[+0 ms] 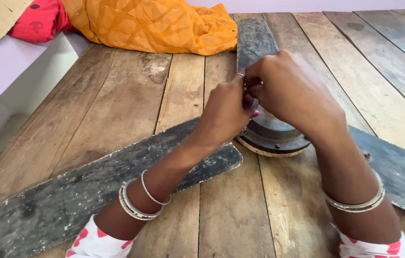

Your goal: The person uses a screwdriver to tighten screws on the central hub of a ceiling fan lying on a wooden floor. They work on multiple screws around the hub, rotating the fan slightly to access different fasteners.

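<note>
Two hands, the left hand (224, 112) and right hand (293, 93), are meeting over the dark fan hub (271, 136) lying on the wooden worktop (131, 100), fingers (245, 83) pinching together on something too small to tell, between dusty fan blades (92, 191).

Bright even daylight, soft short shadows, sharp focus, no glare

Our right hand (293, 93) and left hand (226, 112) cover the top of the fan hub (271, 138); whatever sits between the fingertips (246, 81) is concealed. Beyond the fingers, the far blade (255, 40) runs under orange cloth (154, 24). The picture's edges cut the other blades.
</note>
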